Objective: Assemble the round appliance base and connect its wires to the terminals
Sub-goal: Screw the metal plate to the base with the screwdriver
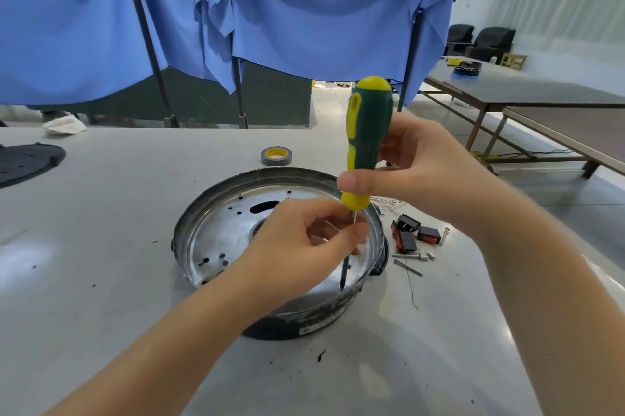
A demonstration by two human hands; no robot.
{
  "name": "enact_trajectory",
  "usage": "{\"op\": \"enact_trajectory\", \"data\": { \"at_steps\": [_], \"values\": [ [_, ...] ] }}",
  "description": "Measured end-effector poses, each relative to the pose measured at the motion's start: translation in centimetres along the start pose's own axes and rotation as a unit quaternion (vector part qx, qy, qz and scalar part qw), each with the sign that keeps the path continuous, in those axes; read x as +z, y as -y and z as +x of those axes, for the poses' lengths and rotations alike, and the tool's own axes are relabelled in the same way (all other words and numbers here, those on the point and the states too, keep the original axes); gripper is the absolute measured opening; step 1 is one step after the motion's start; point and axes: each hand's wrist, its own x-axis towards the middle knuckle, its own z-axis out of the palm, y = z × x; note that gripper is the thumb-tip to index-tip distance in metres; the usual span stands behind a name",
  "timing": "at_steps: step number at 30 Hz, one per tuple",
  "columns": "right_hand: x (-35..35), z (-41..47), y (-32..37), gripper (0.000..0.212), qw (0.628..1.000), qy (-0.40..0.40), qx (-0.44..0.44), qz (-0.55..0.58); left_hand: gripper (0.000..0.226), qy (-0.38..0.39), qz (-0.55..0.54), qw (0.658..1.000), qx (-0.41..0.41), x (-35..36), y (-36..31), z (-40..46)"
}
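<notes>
The round appliance base (216,233), a shiny metal pan with several holes set in a black outer ring, sits on the grey table. A green and yellow screwdriver (370,131) stands upright over its right side, tip down in a hole near the rim. My right hand (416,168) grips the handle. My left hand (304,243) pinches the metal shaft just below the handle. Thin wires (389,204) lie behind the rim at the right. Black and red switches (411,233) lie beside the base.
Loose screws and bolts (414,260) lie right of the base. A roll of tape (276,156) stands behind it. A black round cover (27,162) rests at the far left. Blue cloth (236,9) hangs behind the table; another table (541,91) stands to the right.
</notes>
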Motion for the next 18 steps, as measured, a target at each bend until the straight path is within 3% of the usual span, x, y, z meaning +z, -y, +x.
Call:
{"op": "enact_trajectory", "data": {
  "at_steps": [6,10,14,18],
  "values": [
    [1.3,0.2,0.0,0.049,0.999,-0.034,-0.028,-0.027,0.017,-0.058,-0.001,0.998,0.000,-0.1,0.1,0.2],
    [0.5,0.1,-0.1,0.043,0.999,0.029,-0.004,0.019,0.013,-0.039,0.009,0.999,-0.004,0.0,0.2,0.2],
    [-0.5,-0.2,-0.5,0.045,0.980,0.122,0.023,0.157,0.009,-0.027,-0.008,0.999,-0.014,-0.2,0.4,0.2],
    [-0.7,-0.2,-0.6,0.043,0.983,0.090,0.020,0.159,0.013,-0.008,-0.005,1.000,-0.004,0.0,0.5,0.1]
  ]
}}
